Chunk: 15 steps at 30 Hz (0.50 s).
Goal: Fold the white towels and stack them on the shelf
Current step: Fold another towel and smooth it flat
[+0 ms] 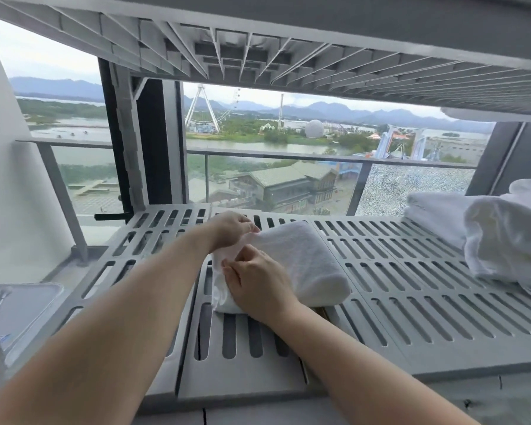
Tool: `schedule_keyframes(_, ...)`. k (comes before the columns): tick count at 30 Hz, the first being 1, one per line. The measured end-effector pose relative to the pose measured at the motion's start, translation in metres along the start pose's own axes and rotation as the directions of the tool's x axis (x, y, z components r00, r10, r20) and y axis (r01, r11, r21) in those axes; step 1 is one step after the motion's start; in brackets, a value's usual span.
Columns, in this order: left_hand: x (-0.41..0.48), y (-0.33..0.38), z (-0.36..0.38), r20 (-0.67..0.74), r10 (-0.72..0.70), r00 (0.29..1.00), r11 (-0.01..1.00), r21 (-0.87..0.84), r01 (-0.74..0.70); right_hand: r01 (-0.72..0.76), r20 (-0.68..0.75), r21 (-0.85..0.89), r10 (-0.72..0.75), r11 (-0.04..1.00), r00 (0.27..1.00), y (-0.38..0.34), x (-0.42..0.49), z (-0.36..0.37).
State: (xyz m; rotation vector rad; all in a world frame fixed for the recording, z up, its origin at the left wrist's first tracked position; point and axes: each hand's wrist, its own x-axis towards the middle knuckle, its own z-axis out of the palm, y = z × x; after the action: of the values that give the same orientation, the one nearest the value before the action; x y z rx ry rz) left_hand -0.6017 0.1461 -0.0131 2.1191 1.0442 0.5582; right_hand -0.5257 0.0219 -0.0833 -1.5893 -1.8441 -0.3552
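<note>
On my feed the folded white terry towel (292,265) lay flat on the grey slotted plastic shelf (411,286), a little left of the shelf's middle, with its long side running away from the camera and to the left. Both bare arms reached in from the lower edge of the view to the towel's left end.

The left hand (232,230) was at the far left corner. Its fingers were curled down and pinched the top edge of the cloth there. The right hand (258,283) sat nearer the camera, with the heel of the palm resting on the towel's near corner. Its thumb and fingers were closed on a thin loose layer that stuck out, crumpled, at the left end. I could not tell how many layers each hand had hold of.

At the right end of the same shelf, well apart from the hands, I saw a loose pile of white towels (500,237), partly folded and partly bunched. The ribbed grey underside of an upper shelf (288,47) filled the top of the view. Beyond the shelf stood a glass balcony railing (258,154), and past it water, low buildings and a white Ferris wheel (203,108). At lower left lay a pale plastic lid (22,311) with a thin white cable on it.
</note>
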Motion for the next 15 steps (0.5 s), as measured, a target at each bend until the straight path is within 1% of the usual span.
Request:
schedule_keyframes(2, 0.004, -0.006, 0.004, 0.019, -0.018, 1.000, 0.998, 0.066, 0.017, 0.019, -0.033, 0.071, -0.016, 0.997, 0.999, 0.004, -0.003, -0.005)
schedule_keyframes(4, 0.007, -0.012, 0.009, 0.025, -0.003, 1.000, 0.990, 0.142, -0.001, 0.040, -0.062, 0.148, -0.031, 0.988, 0.998, 0.009, -0.007, -0.010)
schedule_keyframes(6, 0.008, -0.016, 0.013, 0.039, 0.016, 0.999, 0.973, 0.228, -0.024, 0.044, -0.074, 0.176, -0.031, 0.983, 0.997, 0.014, -0.011, -0.015)
schedule_keyframes(8, 0.005, -0.015, 0.016, 0.066, 0.030, 0.997, 0.932, 0.359, -0.052, 0.039, -0.071, 0.155, -0.028, 0.987, 0.997, 0.020, -0.015, -0.022)
schedule_keyframes(10, 0.000, -0.013, 0.020, 0.078, 0.071, 0.994, 0.858, 0.504, -0.101, 0.030, -0.048, 0.136, -0.024, 0.990, 0.999, 0.027, -0.020, -0.030)
schedule_keyframes(11, -0.002, -0.013, 0.023, 0.070, 0.088, 0.994, 0.828, 0.550, -0.112, 0.020, -0.034, 0.142, -0.016, 0.990, 0.999, 0.031, -0.022, -0.035)
schedule_keyframes(13, -0.011, -0.013, 0.029, 0.051, 0.105, 0.993, 0.796, 0.594, -0.115, -0.005, -0.020, 0.146, 0.008, 0.989, 1.000, 0.043, -0.028, -0.045)
schedule_keyframes(15, -0.020, -0.012, 0.031, 0.061, 0.172, 0.983, 0.760, 0.627, -0.172, -0.032, -0.035, 0.071, 0.034, 0.997, 0.999, 0.055, -0.035, -0.051)
